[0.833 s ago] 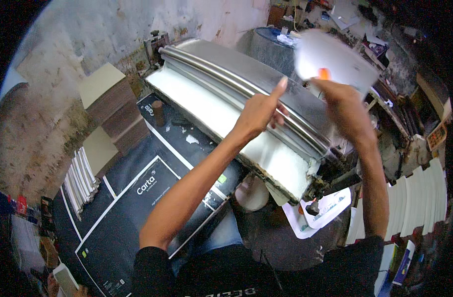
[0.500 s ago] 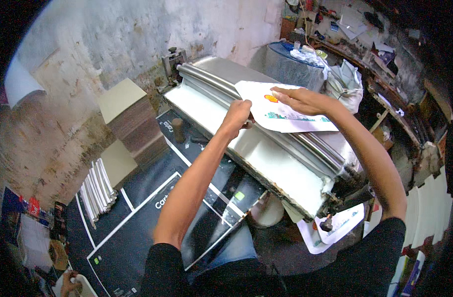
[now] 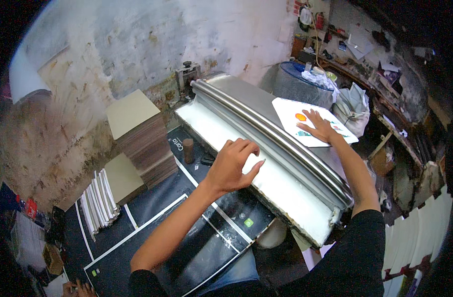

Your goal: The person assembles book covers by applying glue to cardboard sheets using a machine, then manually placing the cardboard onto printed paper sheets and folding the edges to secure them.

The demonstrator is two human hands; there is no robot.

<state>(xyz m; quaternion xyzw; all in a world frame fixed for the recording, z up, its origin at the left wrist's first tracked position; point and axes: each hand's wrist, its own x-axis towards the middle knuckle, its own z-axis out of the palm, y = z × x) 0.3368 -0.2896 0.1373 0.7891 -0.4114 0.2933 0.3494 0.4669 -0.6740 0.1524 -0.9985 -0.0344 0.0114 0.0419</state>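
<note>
Nearest, low left: another person's hand (image 3: 83, 288) at the frame edge, its work cut off from view. Then the black table (image 3: 152, 237) with white lines, wet-looking near the trough. Strips (image 3: 99, 203) fan loosely at its left, all laid roughly one way, presumably for easy picking.

Left hand (image 3: 233, 168) hangs over the trough's near edge, fingers curled, thumb well apart from them, nothing seen between. Likely lifted to keep skin out of the white stuff; contact with the edge, cannot tell.

A brown peg (image 3: 188, 151) stands upright by the trough (image 3: 221, 147). White fill lies along its length, right beside the rollers (image 3: 276, 133) — a placement that suggests it feeds them.

Beyond the rollers, the sheet (image 3: 290, 109) lies print up on the metal top (image 3: 258, 101). Right hand (image 3: 319, 128) is on it, palm down, fingers spread, no pinch; a wide touch probably steadies thin stock better than fingertips would.

Left of the machine, boards (image 3: 142, 129) sit in a squared pile, likely for stability. Farther off — a blue-lidded barrel (image 3: 305, 81) and a pale bag (image 3: 352, 106), beside the cluttered bench.
</note>
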